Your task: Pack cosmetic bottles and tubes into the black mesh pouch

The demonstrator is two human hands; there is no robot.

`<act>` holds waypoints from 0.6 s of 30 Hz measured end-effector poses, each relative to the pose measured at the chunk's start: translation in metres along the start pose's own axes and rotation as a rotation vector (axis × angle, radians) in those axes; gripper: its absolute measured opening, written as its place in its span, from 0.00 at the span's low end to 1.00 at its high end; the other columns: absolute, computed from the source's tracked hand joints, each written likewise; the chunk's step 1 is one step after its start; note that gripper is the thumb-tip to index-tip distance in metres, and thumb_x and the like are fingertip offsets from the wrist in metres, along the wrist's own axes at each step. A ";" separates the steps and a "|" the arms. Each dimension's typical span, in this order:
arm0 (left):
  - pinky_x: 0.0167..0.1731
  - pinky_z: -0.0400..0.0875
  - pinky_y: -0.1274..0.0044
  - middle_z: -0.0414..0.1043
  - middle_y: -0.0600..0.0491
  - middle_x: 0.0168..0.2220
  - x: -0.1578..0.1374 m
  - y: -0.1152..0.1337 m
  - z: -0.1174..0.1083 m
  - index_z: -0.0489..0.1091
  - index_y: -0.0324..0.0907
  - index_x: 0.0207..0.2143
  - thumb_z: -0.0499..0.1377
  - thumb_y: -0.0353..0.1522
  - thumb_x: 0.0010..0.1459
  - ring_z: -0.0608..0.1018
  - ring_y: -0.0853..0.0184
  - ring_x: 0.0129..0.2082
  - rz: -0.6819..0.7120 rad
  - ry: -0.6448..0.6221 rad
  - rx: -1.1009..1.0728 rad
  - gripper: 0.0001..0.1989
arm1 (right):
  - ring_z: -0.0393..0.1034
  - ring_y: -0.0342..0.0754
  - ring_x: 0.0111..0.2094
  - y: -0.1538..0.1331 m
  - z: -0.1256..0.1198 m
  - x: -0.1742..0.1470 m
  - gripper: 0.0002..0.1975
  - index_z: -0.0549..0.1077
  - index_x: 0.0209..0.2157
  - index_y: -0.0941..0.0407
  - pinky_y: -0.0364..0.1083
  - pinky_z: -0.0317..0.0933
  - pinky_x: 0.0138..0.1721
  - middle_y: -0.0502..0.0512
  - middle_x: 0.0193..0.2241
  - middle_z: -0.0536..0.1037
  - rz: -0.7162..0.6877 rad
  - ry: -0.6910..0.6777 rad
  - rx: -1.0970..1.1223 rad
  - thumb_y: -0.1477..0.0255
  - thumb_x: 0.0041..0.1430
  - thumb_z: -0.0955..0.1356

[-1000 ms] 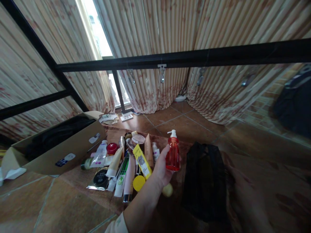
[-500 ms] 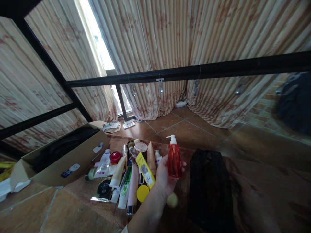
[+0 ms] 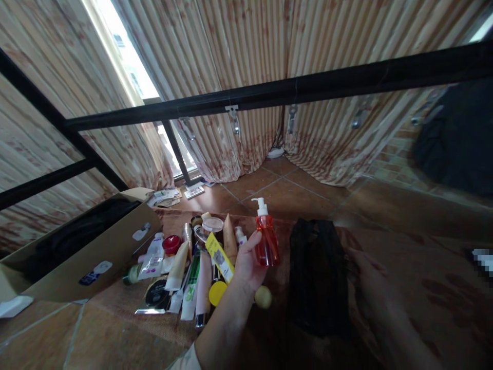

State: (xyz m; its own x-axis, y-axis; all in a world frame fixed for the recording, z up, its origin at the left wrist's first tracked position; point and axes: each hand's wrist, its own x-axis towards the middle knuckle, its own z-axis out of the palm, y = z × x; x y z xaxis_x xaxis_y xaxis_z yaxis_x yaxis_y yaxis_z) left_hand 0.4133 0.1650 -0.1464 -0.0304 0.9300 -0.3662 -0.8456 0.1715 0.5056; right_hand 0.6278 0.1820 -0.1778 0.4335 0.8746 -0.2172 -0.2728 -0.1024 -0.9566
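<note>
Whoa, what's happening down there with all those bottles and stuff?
A person is holding a red pump bottle upright in their left hand. Their right hand is at the right side of a black bag, but it's too dim to see exactly how it grips. Lots of tubes and jars lie in a pile on a brown cloth, beside a cardboard box.

my cam's swung r & rolled slightly, so the black rail [image 3: 265, 94] slants more. red pump btl [image 3: 266, 242] in my l hand [image 3: 249, 263] leans top-left now, vs near upright earlier. pixelated patch [image 3: 484, 260] & bright strip [image 3: 481, 28] show at r edge; yellow bit far l's outta view.
</note>
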 end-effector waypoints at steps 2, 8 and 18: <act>0.33 0.68 0.79 0.75 0.54 0.31 0.000 -0.001 -0.002 0.72 0.39 0.38 0.64 0.31 0.51 0.75 0.71 0.28 0.017 -0.012 0.014 0.11 | 0.72 0.42 0.25 -0.003 0.001 -0.001 0.08 0.77 0.26 0.57 0.39 0.64 0.23 0.51 0.25 0.78 0.030 0.022 0.003 0.68 0.42 0.72; 0.31 0.65 0.80 0.75 0.55 0.31 -0.001 -0.004 -0.002 0.73 0.39 0.36 0.68 0.31 0.44 0.74 0.72 0.27 0.040 -0.043 0.090 0.14 | 0.71 0.42 0.24 -0.009 0.005 -0.005 0.08 0.77 0.26 0.57 0.38 0.64 0.23 0.50 0.24 0.78 0.063 0.027 0.038 0.69 0.39 0.72; 0.30 0.62 0.80 0.74 0.56 0.28 -0.001 -0.005 0.001 0.73 0.39 0.36 0.70 0.30 0.38 0.72 0.73 0.25 0.115 -0.026 0.199 0.19 | 0.70 0.42 0.22 -0.008 0.004 -0.005 0.07 0.77 0.24 0.57 0.40 0.64 0.22 0.52 0.22 0.76 0.017 -0.023 -0.006 0.68 0.43 0.72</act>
State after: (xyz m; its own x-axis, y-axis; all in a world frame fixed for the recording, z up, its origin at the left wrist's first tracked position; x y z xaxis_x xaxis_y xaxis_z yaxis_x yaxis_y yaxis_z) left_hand 0.4184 0.1638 -0.1480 -0.1046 0.9549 -0.2780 -0.7157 0.1218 0.6877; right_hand 0.6245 0.1806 -0.1688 0.4094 0.8832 -0.2288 -0.2747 -0.1198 -0.9540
